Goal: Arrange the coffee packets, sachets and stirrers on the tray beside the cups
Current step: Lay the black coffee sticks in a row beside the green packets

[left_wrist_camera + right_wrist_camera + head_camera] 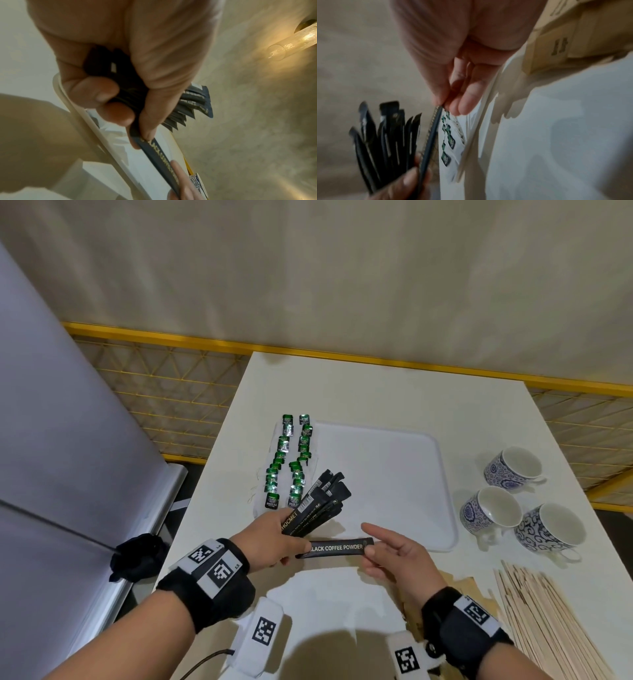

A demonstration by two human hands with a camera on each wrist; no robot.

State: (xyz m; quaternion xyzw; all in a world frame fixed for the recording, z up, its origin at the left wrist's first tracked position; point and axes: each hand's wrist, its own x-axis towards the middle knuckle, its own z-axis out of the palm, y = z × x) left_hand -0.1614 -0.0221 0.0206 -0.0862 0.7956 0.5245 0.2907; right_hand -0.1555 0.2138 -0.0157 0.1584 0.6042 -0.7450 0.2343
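Observation:
My left hand (274,539) grips a fanned bundle of black coffee packets (318,505) above the near-left corner of the white tray (442,474). One single black coffee packet (337,548) marked BLACK COFFEE POWDER lies level between both hands. Its left end sits under my left thumb (149,121), and my right hand (394,553) pinches its right end with thumb and fingers (453,100). Green tea sachets (291,463) lie in two rows along the tray's left side. Wooden stirrers (548,621) lie in a heap at the near right.
Three blue-and-white cups (513,470) stand right of the tray on the white table (376,378). Brown paper packaging (565,40) lies by my right wrist. A yellow wire fence (171,371) runs behind the table, and a grey cabinet (51,440) stands at the left.

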